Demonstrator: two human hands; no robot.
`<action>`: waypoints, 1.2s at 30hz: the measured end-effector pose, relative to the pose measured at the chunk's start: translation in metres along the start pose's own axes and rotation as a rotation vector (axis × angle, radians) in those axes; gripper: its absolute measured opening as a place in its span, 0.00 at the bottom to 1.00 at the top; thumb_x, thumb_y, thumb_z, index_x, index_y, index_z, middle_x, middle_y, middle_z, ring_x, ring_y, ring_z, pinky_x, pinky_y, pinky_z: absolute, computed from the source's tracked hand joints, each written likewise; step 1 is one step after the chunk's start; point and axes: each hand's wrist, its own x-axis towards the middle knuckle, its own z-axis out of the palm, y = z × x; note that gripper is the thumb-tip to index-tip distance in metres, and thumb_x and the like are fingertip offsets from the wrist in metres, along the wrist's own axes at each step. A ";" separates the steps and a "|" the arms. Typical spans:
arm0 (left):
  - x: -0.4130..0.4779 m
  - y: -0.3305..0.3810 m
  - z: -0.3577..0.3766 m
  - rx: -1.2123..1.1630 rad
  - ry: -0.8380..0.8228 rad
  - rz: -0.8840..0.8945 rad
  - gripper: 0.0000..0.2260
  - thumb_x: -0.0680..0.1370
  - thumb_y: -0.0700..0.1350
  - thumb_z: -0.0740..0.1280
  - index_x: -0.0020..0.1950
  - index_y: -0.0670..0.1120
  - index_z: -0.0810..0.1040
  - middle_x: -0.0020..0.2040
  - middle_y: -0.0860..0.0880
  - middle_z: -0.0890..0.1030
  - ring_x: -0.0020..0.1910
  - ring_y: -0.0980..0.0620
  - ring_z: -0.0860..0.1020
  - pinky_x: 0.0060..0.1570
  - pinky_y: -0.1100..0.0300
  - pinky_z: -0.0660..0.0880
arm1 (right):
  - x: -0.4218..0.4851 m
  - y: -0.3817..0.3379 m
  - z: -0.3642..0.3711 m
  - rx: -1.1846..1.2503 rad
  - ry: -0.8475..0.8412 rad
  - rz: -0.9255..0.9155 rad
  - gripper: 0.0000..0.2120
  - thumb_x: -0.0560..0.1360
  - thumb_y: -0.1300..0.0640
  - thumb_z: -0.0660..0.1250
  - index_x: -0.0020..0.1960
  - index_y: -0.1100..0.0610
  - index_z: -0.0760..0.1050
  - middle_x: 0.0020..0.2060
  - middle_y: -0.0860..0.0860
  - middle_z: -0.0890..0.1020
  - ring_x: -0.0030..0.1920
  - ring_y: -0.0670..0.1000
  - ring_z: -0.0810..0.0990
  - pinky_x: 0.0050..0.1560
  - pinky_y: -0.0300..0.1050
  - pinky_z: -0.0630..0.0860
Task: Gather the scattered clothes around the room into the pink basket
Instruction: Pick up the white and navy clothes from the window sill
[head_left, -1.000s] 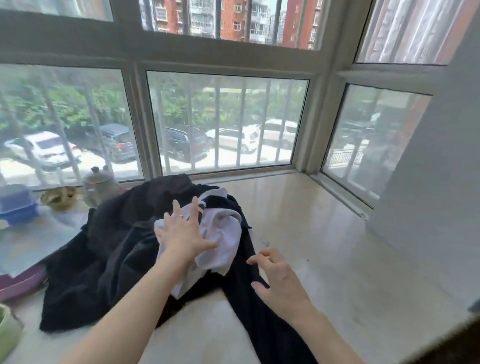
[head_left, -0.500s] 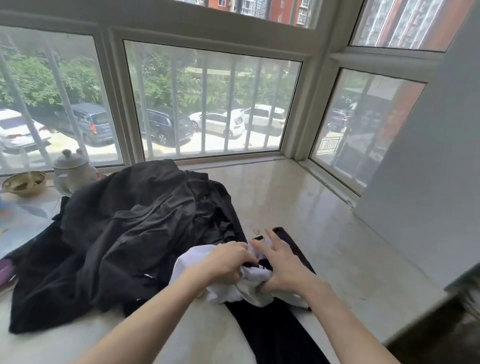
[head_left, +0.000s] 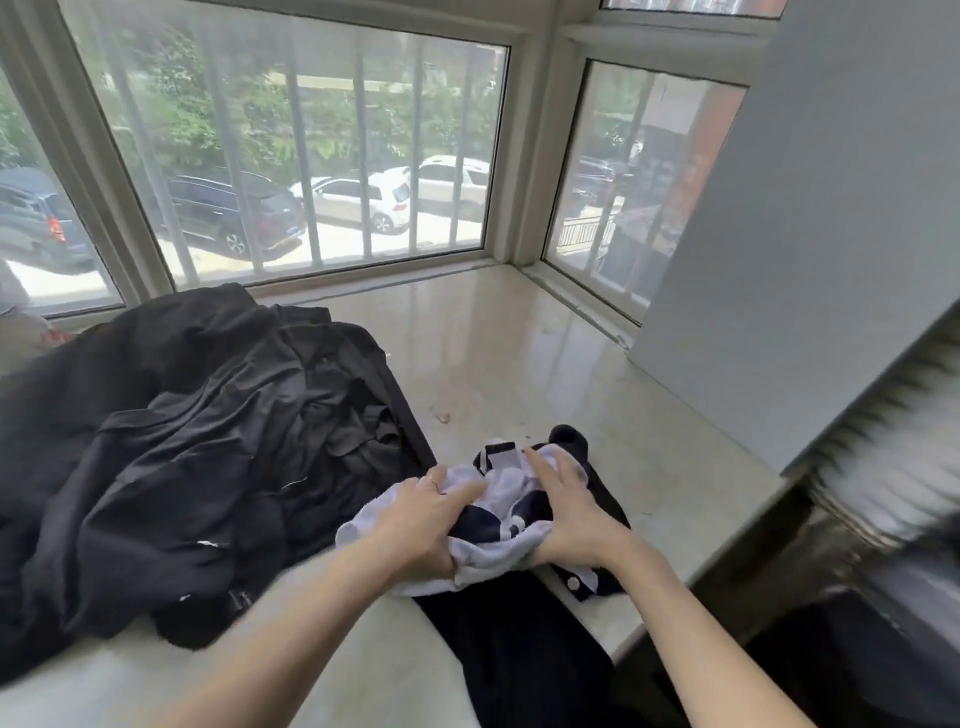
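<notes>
Marble window ledge (head_left: 519, 364); left hand (head_left: 421, 525), right hand (head_left: 566, 514), grip tight on white garment (head_left: 491, 558).

Head-worn view looks down, close over windowsill (head_left: 498, 364).

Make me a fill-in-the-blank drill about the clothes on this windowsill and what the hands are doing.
The left hand and right hand both hold a bunched ____ and navy garment. The pile of black clothes lies to the ____ of the hands. The stone sill runs below a barred ____.
Missing words: white; left; window.
</notes>
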 end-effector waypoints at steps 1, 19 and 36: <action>-0.001 0.009 0.004 0.006 -0.028 0.039 0.37 0.66 0.53 0.71 0.69 0.63 0.55 0.63 0.49 0.62 0.63 0.44 0.65 0.56 0.50 0.72 | -0.004 0.004 0.000 0.012 -0.034 0.008 0.57 0.54 0.41 0.72 0.74 0.34 0.41 0.75 0.42 0.40 0.76 0.52 0.43 0.73 0.53 0.57; 0.002 0.186 0.046 0.227 0.050 0.125 0.21 0.72 0.55 0.67 0.61 0.54 0.64 0.55 0.48 0.72 0.54 0.43 0.72 0.43 0.53 0.69 | -0.123 0.097 0.017 -0.243 0.461 0.059 0.25 0.72 0.58 0.66 0.68 0.53 0.66 0.61 0.53 0.71 0.56 0.61 0.74 0.46 0.51 0.73; -0.132 0.658 0.269 0.371 -0.315 1.125 0.24 0.70 0.47 0.69 0.63 0.51 0.64 0.58 0.46 0.71 0.58 0.41 0.72 0.47 0.49 0.73 | -0.593 0.375 0.064 0.120 0.840 1.134 0.25 0.70 0.57 0.69 0.65 0.49 0.68 0.60 0.49 0.72 0.60 0.55 0.74 0.51 0.49 0.73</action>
